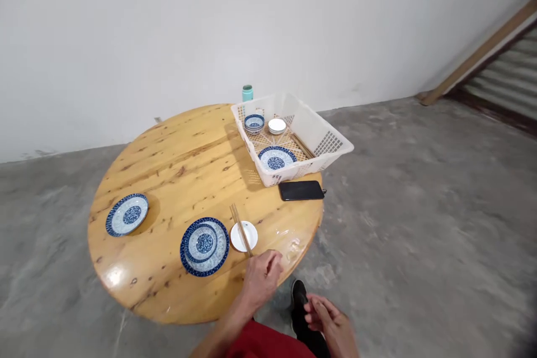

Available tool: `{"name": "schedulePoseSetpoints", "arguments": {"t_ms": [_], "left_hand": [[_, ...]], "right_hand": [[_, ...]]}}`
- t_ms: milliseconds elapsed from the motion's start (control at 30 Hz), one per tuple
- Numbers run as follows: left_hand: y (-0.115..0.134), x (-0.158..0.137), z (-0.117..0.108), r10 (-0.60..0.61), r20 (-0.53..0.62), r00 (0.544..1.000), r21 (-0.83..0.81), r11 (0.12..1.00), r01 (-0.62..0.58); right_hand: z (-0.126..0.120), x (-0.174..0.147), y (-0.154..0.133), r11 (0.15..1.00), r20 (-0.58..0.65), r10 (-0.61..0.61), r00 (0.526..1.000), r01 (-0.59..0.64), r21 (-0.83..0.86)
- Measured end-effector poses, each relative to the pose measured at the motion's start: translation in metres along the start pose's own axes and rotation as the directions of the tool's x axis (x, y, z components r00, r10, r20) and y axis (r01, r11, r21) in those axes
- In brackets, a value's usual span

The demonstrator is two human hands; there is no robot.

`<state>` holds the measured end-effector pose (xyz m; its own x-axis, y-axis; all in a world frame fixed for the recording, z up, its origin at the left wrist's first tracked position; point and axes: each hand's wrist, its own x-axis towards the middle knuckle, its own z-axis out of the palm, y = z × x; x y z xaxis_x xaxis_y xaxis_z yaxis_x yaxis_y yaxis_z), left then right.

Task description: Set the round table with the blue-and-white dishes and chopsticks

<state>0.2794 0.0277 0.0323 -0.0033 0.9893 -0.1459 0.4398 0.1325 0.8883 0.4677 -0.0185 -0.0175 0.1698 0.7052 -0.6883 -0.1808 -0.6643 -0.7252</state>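
My left hand (pixel 262 277) is over the near edge of the round wooden table, its fingers curled inward with nothing showing in them. Just beyond its knuckles are the lower ends of a pair of chopsticks (pixel 240 227), which lie across a small white dish (pixel 250 233). To the left of that dish, a blue-and-white bowl (pixel 204 243) sits on a larger blue-patterned plate (pixel 215 262). My right hand (pixel 329 321) hangs past the table edge above the floor, with thumb and fingers drawn together and nothing visible between them.
A white plastic basket (pixel 316 165) stands on the wooden table (pixel 168 179), holding stacked bowls (pixel 254 123), white dishes (pixel 277 126), plates (pixel 277 159) and chopsticks (pixel 302 145). Beside it are a black phone (pixel 301 191) and a turquoise bottle (pixel 247 93). Another blue-patterned plate (pixel 127 215) lies far left.
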Motion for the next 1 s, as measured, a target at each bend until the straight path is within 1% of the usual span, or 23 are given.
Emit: {"name": "schedulePoseSetpoints", "arguments": {"t_ms": [67, 133, 233, 333, 433, 533, 600, 700, 767, 867, 933, 1000], "left_hand": [[0.004, 0.002, 0.013, -0.077, -0.104, 0.992, -0.034, 0.997, 0.074], [0.013, 0.003, 0.029, -0.137, -0.205, 0.969, -0.066, 0.990, 0.126], [0.032, 0.002, 0.056, -0.182, -0.327, 0.927, -0.112, 0.982, 0.153], [0.051, 0.002, 0.078, -0.210, -0.375, 0.903, -0.130, 0.976, 0.173], [0.064, 0.006, 0.087, -0.223, -0.391, 0.893, -0.105, 0.975, 0.198], [0.072, 0.018, 0.082, -0.215, -0.427, 0.878, -0.067, 0.976, 0.207], [0.077, 0.029, 0.074, -0.185, -0.455, 0.871, -0.037, 0.981, 0.189], [0.083, 0.049, 0.065, -0.116, -0.477, 0.871, -0.015, 0.992, 0.124], [0.085, 0.062, 0.060, -0.070, -0.481, 0.874, -0.016, 0.997, 0.072], [0.088, 0.083, 0.050, -0.018, -0.459, 0.888, -0.028, 1.000, 0.006], [0.092, 0.098, 0.038, 0.016, -0.441, 0.897, 0.000, 1.000, -0.018], [0.097, 0.116, 0.020, 0.054, -0.442, 0.896, 0.069, 0.997, -0.026]], "right_hand": [[-0.015, 0.018, -0.029, 0.997, 0.075, -0.043, 0.996, 0.048, -0.055], [-0.033, 0.035, -0.057, 0.990, 0.140, -0.080, 0.987, 0.094, -0.101], [-0.062, 0.057, -0.094, 0.977, 0.214, -0.120, 0.970, 0.154, -0.150], [-0.083, 0.075, -0.120, 0.966, 0.260, -0.148, 0.954, 0.196, -0.169], [-0.090, 0.087, -0.135, 0.963, 0.299, -0.156, 0.941, 0.212, -0.164], [-0.086, 0.094, -0.145, 0.964, 0.315, -0.172, 0.933, 0.226, -0.143], [-0.080, 0.096, -0.151, 0.960, 0.314, -0.202, 0.928, 0.251, -0.123], [-0.074, 0.098, -0.166, 0.941, 0.303, -0.282, 0.910, 0.324, -0.098], [-0.073, 0.102, -0.180, 0.917, 0.294, -0.344, 0.892, 0.386, -0.100], [-0.071, 0.111, -0.213, 0.868, 0.295, -0.427, 0.855, 0.479, -0.132], [-0.067, 0.118, -0.241, 0.821, 0.311, -0.488, 0.816, 0.550, -0.154], [-0.057, 0.126, -0.273, 0.763, 0.338, -0.546, 0.766, 0.622, -0.178]]}}
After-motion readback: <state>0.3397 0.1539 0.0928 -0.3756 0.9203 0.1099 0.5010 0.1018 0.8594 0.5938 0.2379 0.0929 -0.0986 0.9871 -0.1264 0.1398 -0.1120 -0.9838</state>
